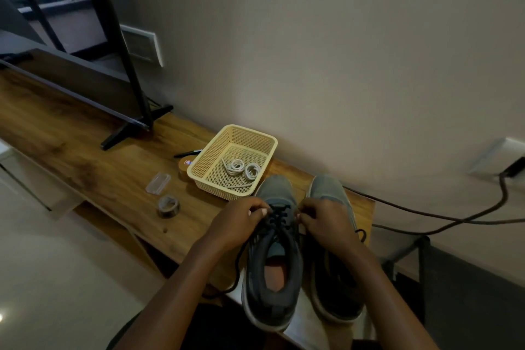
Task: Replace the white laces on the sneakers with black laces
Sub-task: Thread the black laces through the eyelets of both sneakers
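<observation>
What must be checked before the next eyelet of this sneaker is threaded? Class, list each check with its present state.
1. The white laces lie coiled in the basket: ok.
2. The left hand and right hand each pinch the black lace: ok.
3. Lace crossed through the grey sneaker at its front eyelets: ok.
4. Lace ends even: cannot tell.
5. The other sneaker fully laced: cannot tell, right hand covers it.

A long wooden table (85, 156) stands against a plain beige wall (341, 51). On the table's far end stands a big dark screen (85, 85). Left of the table is a pale glossy floor (56, 278). Right of the table, a wall socket (505, 162) holds a dark cable (426, 213). The light is dim.
</observation>
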`<state>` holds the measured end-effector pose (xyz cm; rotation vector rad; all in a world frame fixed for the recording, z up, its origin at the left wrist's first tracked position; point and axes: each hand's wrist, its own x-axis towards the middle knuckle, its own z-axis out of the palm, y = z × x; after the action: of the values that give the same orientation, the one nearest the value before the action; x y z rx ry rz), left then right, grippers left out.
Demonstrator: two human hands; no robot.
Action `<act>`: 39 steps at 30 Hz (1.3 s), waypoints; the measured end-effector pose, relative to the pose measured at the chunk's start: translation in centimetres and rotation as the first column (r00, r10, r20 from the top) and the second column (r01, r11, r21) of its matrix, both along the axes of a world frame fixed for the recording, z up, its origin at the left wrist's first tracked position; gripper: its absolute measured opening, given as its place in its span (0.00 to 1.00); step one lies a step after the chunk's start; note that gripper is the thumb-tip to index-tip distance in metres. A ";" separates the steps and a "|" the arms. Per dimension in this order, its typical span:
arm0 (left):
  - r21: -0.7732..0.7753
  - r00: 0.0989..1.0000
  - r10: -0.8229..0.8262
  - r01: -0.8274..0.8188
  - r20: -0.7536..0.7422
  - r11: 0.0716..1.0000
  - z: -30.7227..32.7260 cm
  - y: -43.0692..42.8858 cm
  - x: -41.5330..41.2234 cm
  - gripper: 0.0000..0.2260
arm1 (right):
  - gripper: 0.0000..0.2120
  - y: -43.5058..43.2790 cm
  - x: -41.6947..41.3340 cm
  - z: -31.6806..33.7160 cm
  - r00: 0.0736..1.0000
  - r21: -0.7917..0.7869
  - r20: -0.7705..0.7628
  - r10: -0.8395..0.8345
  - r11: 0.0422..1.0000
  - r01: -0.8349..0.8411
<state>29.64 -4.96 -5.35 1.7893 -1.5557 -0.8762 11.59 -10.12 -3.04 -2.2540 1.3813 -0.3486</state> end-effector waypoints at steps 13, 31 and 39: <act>-0.052 0.986 -0.087 0.095 0.142 0.994 -0.3 -0.4 -0.7 0.07 | 0.11 0.5 1.4 -0.1 0.985 0.109 -0.021 0.170 0.980 -0.167; -0.007 0.980 -0.090 0.092 0.177 0.996 -0.9 -0.5 -1.1 0.02 | 0.07 0.1 1.3 -1.1 0.997 0.045 0.062 0.052 0.997 -0.055; 0.052 0.983 -0.104 0.097 0.149 0.994 -0.8 -0.4 -1.3 0.04 | 0.05 0.2 2.1 -1.3 0.987 0.036 -0.078 0.138 0.990 -0.135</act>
<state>28.36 -5.32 -6.11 1.8596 -1.7487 -0.8452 13.66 -9.90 -4.29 -2.3452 1.2539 -0.1915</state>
